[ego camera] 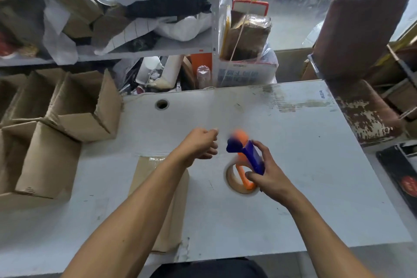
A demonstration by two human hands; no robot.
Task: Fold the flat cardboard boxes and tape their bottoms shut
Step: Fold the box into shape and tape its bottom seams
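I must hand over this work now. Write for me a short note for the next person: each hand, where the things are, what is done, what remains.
Right hand grips the tape dispenser, lifted over the table.
Left hand has curled fingers near the dispenser's front, perhaps pinching the clear tape end; too blurred to confirm.
One cardboard box lies under the left forearm at the near table edge, tape visible at its far end.
Done: several folded boxes stand open at the left.
Left: whether the near box is fully taped is unclear; check it, then move it to the others.

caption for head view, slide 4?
Right hand holds tape dispenser over table; left hand curled beside it, above flat cardboard box.
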